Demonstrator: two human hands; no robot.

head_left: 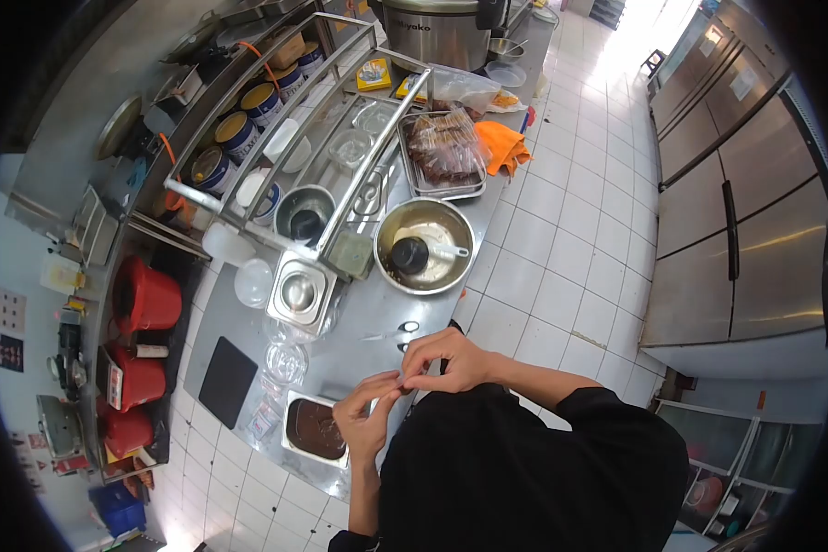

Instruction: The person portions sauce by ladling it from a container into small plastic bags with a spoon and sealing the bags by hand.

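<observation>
My left hand [366,414] and my right hand [444,362] meet at the fingertips over the near edge of the steel counter. Both are pinched together on something too small to make out. Just below and left of my left hand sits a rectangular steel container [317,429] of brown contents. Farther up the counter, beyond my right hand, stands a round metal bowl [462,218] with a black round object [409,255] and a light-handled utensil [448,249] inside. Small scissors [403,328] appear to lie between the bowl and my hands.
A steel rack [391,118] stands over the counter [377,317]. Beside it are a tray of wrapped meat skewers [444,150], an orange cloth [503,147] and a steel insert pan [301,293]. A black board [228,384] lies at the left; steel refrigerators [754,202] stand at the right.
</observation>
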